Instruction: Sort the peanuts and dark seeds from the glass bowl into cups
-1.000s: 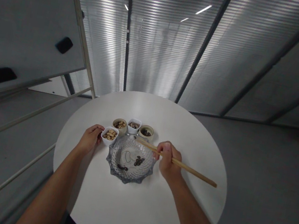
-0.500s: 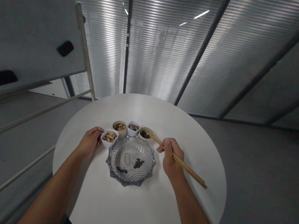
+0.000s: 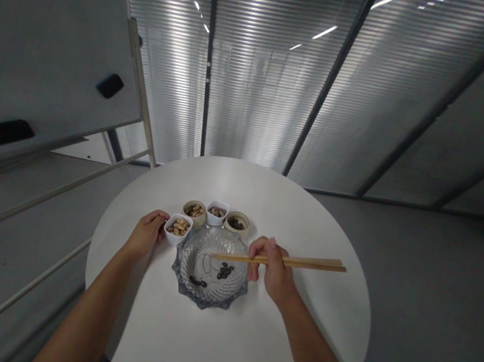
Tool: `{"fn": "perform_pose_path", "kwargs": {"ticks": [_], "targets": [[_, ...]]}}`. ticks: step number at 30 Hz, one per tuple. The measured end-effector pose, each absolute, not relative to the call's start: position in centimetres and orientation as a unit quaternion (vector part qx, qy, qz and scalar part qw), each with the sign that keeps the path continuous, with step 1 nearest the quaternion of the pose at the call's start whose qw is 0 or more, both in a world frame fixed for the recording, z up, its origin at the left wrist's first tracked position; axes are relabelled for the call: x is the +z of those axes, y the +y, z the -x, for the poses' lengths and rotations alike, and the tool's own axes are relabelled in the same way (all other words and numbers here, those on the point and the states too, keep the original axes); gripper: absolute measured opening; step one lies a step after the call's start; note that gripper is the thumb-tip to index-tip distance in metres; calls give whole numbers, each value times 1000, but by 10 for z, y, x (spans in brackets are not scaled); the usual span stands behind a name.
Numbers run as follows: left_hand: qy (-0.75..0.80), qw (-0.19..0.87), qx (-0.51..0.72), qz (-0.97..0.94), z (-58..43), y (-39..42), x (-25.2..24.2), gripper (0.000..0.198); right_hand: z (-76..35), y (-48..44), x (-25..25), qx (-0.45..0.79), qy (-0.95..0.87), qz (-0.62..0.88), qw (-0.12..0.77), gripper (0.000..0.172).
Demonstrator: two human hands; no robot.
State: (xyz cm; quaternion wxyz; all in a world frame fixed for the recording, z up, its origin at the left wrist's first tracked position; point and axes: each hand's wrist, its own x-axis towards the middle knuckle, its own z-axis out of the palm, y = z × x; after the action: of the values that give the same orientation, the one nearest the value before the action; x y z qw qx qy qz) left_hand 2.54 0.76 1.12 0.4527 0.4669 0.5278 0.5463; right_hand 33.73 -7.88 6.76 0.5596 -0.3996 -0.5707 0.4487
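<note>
My right hand grips wooden chopsticks, whose tips hover over the scalloped glass bowl. Whether the tips hold anything is too small to tell. Dark beans lie in two groups inside the bowl. With its fingers together, my left hand touches the left side of a white cup of nuts. Behind the bowl stand a beige cup of nuts, a white cup with dark-and-light pieces and a beige cup of dark beans.
Everything stands on a round white table. A whiteboard on a metal frame is at the left. Glass panels with blinds rise behind the table.
The chopstick tips have left the right beige cup and moved left and down over the glass bowl. My left hand stays at the white cup.
</note>
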Motion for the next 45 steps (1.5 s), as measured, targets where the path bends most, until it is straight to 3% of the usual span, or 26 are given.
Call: {"fn": "perform_pose_path", "kwargs": {"ticks": [6,16,26,45], "targets": [[524,456,550,-463,-27,8,11,23,-337,-82,72,495,-581,383,520,46],[527,450,552,-463,-29,5,17,24,-342,-82,77,516,-576,369,515,47],[528,456,551,-457,-28,7,14,23,-356,-74,85,478,-542,391,569,49],[533,460,547,-453,-29,6,12,21,-359,-68,61,470,-601,411,498,50]]}}
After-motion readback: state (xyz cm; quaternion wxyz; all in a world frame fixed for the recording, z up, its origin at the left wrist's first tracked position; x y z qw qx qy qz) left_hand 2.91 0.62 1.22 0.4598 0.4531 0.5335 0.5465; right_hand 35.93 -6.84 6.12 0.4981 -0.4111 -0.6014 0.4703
